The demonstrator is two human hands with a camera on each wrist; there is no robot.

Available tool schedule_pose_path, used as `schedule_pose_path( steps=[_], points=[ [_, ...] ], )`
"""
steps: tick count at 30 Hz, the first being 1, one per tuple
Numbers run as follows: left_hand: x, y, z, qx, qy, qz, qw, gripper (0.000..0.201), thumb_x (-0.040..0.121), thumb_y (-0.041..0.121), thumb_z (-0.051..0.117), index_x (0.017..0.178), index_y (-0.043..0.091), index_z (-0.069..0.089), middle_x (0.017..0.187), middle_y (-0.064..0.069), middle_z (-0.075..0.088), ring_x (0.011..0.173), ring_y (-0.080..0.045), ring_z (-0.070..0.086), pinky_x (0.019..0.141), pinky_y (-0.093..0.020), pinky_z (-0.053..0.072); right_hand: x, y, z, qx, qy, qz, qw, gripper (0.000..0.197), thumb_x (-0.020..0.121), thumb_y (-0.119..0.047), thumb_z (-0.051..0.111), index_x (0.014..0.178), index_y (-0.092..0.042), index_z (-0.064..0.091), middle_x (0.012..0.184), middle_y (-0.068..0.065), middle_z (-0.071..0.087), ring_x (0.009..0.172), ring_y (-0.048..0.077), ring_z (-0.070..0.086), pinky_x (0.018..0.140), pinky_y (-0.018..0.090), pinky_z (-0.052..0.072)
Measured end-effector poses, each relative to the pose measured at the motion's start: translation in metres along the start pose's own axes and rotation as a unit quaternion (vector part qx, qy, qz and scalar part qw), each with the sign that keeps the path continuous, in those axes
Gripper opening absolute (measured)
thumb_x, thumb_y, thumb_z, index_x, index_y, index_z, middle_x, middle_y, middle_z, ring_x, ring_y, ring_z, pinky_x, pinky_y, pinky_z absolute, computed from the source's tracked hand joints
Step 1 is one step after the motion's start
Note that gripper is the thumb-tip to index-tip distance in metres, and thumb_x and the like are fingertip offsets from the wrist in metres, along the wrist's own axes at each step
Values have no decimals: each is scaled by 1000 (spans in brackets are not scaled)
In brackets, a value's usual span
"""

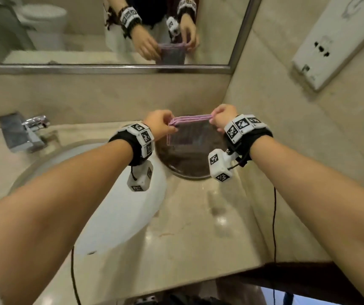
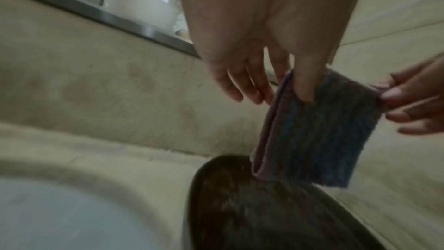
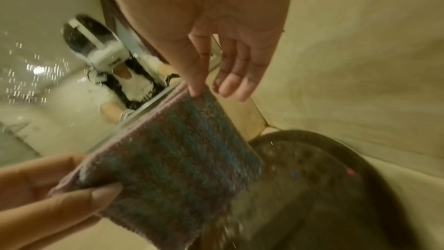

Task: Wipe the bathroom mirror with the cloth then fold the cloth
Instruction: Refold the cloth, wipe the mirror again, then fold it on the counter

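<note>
A small cloth point(image 1: 188, 134), pink-edged with blue and purple stripes, hangs folded into several layers above a dark round tray point(image 1: 189, 170) on the counter. My left hand point(image 1: 162, 124) pinches its upper left corner and my right hand point(image 1: 221, 116) pinches its upper right corner. In the left wrist view the cloth point(image 2: 312, 140) hangs below my left thumb, with the right hand point(image 2: 413, 100) at its far corner. The right wrist view shows the cloth point(image 3: 173, 161) stretched between both hands. The mirror point(image 1: 77, 29) fills the wall above and reflects the hands and cloth.
A white basin point(image 1: 121, 205) lies left of the tray, with a chrome tap point(image 1: 27, 133) behind it. The beige stone counter point(image 1: 198, 234) meets a side wall on the right, where a white wall-mounted box point(image 1: 330, 45) hangs. Black cables trail from both wristbands.
</note>
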State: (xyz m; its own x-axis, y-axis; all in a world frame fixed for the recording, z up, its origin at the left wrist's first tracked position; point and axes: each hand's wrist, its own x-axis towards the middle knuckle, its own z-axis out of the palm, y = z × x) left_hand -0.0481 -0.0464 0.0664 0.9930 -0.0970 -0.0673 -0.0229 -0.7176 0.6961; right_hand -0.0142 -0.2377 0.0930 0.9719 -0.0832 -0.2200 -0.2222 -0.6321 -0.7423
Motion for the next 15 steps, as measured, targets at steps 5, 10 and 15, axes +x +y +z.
schedule_pose_path(
  steps=[5, 10, 15],
  points=[
    [54, 18, -14, 106, 84, 96, 986, 26, 83, 19, 66, 105, 6, 61, 109, -15, 61, 104, -32, 55, 87, -36, 43, 24, -11, -12, -27, 121, -61, 990, 20, 86, 4, 51, 87, -16, 55, 81, 3, 55, 79, 19, 51, 71, 28, 42],
    [48, -27, 41, 342, -196, 106, 913, 43, 79, 33, 68, 120, 24, 59, 123, -8, 55, 114, -30, 50, 95, -38, 45, 28, 68, 28, -329, -50, 0, 943, 21, 90, -12, 46, 107, -11, 58, 105, 15, 61, 95, 33, 61, 83, 38, 50],
    [30, -55, 74, 355, -273, 100, 889, 33, 87, 31, 59, 119, 25, 59, 129, -5, 51, 119, -27, 46, 97, -39, 44, 21, 104, 39, -371, -126, 16, 920, 23, 87, -14, 51, 108, -10, 59, 113, 18, 60, 104, 36, 59, 90, 40, 50]
  ],
)
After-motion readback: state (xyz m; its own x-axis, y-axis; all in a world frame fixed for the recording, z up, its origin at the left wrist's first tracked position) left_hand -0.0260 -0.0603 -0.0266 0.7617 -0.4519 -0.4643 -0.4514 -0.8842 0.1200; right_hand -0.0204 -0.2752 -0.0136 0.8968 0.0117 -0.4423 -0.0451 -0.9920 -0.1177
